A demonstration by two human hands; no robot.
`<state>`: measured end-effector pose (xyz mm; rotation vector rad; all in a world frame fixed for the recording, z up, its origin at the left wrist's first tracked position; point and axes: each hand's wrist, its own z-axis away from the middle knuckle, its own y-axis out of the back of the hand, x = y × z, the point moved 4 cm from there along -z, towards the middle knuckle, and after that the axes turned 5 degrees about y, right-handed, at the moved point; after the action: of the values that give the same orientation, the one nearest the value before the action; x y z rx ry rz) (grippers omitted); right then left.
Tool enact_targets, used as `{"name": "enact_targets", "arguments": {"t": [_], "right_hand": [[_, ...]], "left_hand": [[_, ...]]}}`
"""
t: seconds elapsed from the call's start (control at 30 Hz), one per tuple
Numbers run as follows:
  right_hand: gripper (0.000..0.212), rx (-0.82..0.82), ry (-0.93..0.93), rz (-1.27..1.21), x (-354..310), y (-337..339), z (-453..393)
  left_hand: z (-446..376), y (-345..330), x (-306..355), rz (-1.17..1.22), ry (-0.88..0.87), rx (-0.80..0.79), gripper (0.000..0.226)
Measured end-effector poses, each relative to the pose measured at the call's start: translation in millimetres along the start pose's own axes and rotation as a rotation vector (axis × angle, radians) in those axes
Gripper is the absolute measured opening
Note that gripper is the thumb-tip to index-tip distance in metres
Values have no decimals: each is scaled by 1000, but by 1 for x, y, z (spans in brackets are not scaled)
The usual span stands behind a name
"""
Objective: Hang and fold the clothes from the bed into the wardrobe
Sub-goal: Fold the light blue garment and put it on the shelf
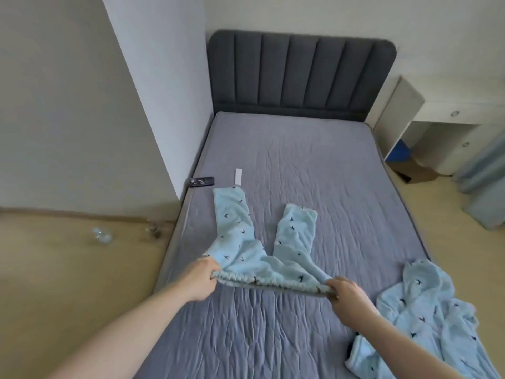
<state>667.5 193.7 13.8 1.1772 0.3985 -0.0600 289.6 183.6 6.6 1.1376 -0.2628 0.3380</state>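
Grey bed [314,165], right-hand pyjama top [426,310] cut off below.

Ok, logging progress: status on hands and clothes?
Left hand and right hand each grip the pajama pants waistband. Legs spread flat on bed. Matching top waits, right.

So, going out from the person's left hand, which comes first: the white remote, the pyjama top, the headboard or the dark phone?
From the left hand, in the head view:
1. Dark phone, at the bed's left edge, and white remote, just right of it: too close to call.
2. Pyjama top, crumpled at the bed's right side.
3. Headboard, at the far end.
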Motion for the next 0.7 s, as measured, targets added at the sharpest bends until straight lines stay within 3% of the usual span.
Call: {"name": "enact_targets", "arguments": {"t": [0.13,0.23,0.47,0.6,0.7], "right_hand": [[8,-212,-48,21,29,-120,13],[21,-355,-80,-9,47,-198,26],[16,-527,-181,-9,78,-335,48],[53,-643,-184,42,89,-391,63],[67,-671,-165,28,95,-416,68]], "left_hand": [[16,-115,-44,-67,39,-135,19],[28,-189,-70,-98,82,-184,20],[45,-314,-113,-108,327,-276,33],[43,-356,-123,10,375,-220,27],[38,-377,-124,93,303,-177,26]]}}
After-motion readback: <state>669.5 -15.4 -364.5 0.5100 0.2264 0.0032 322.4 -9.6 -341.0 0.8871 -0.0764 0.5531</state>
